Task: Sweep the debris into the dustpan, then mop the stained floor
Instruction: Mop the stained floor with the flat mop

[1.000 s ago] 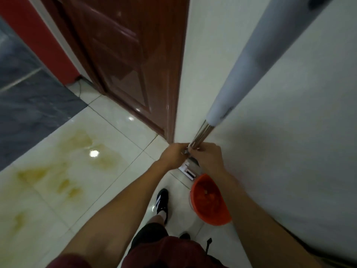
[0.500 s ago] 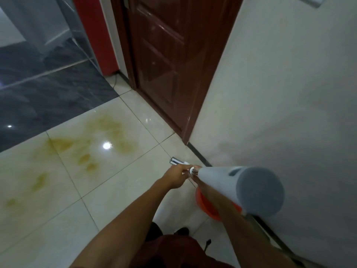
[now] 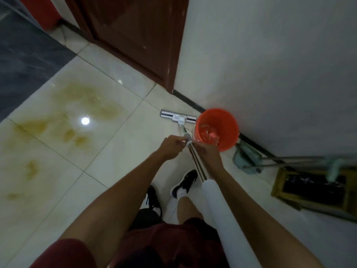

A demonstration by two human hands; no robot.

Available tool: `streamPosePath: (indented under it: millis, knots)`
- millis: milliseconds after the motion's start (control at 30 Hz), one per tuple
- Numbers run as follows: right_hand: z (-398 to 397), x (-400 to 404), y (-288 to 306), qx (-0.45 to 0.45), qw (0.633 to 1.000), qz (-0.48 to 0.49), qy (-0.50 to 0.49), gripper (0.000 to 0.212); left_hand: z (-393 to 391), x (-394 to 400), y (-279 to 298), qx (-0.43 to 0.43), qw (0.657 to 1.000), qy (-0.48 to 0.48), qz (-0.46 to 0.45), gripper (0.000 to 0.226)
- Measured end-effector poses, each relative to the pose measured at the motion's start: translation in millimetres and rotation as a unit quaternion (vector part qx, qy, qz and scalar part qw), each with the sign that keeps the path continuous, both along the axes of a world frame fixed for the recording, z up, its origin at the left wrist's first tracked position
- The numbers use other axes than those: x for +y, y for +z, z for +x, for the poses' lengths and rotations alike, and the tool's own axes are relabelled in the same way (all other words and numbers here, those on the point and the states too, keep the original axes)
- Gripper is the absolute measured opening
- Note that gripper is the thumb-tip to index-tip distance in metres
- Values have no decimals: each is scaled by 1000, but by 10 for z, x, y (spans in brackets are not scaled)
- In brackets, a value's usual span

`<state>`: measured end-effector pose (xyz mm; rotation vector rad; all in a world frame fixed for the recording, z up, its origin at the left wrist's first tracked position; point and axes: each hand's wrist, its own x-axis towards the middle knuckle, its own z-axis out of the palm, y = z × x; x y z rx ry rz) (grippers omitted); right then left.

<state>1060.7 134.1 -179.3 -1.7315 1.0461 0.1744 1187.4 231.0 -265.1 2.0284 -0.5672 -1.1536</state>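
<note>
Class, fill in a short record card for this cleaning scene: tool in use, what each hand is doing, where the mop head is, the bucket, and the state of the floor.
tool: mop, metal pole with white grip
left hand: pinches the pole's collar
right hand: grips the pole
mop head: flat on the floor, left of the bucket
bucket: orange, by the wall
floor: yellow-brown stain unmopped on pale tiles

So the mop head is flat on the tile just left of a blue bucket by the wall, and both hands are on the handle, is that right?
Not quite: the bucket is orange-red, not blue, as the head view shows. The rest holds: the mop head lies flat on the tile just left of it by the wall, and the left hand and right hand both hold the mop handle.
</note>
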Motion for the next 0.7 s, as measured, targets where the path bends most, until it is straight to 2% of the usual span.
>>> streamPosePath:
  millis: [67, 167, 267, 367, 467, 600, 700]
  knots:
    - [-109, 40, -15, -9, 999, 34, -29, 17, -114, 46, -34, 51, 998, 32, 14, 24]
    - [-303, 152, -108, 35, 981, 147, -119, 25, -333, 88, -141, 132, 987, 85, 34, 9]
    - [-483, 280, -246, 96, 973, 175, -118, 39, -565, 69, -307, 192, 967, 159, 58, 18]
    - [-593, 428, -387, 134, 940, 272, -155, 39, -703, -2, -536, 246, 937, 234, 77, 21]
    - [-632, 435, -516, 218, 931, 267, -124, 29, -763, -127, -752, 294, 910, 270, 107, 13]
    - [-752, 398, -611, 251, 944, 200, -70, 6, -875, -359, -946, 409, 864, 275, 106, 31]
    - [-885, 412, -668, 241, 964, 110, -26, 29, -989, -495, -1077, 404, 855, 303, 118, 37]
